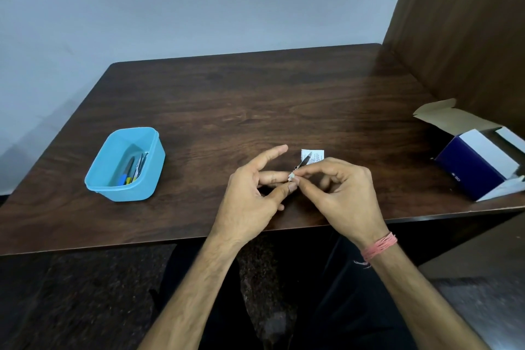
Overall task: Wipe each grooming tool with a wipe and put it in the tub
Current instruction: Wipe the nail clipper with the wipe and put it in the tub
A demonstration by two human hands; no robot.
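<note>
**A:** What could go wrong for us here? We have a small nail file [305,160] up off the counter [255,99], and the wipe [291,177] is only a tiny white scrap at its near end.

**B:** Slipping, we'd say. The file is thin and smooth, and a damp wipe would make it slicker. If either pinch eases while we rub, it could drop onto the counter or off the near edge into our lap. The tip points away from us, over the torn white packet [312,155], so a hard push along it could also flick it forward.

**A:** And the grip itself?

**B:** Our left hand [250,193] pinches the wipe between thumb and middle finger, with the forefinger stretched out straight and free. Our right hand [341,187] has thumb and forefinger closed on the file's near end, right against the wipe; its other fingers curl loosely underneath and hold nothing that we can see. Both pinches are nearly closed, fingertips almost meeting.

**A:** Where does it go after?

**B:** The blue tub [98,176] sits well to our left with several tools [133,169] already in it. That carry is across open counter, so we'd keep the pinch firm. The opened box [477,167] is off at our right.
</note>
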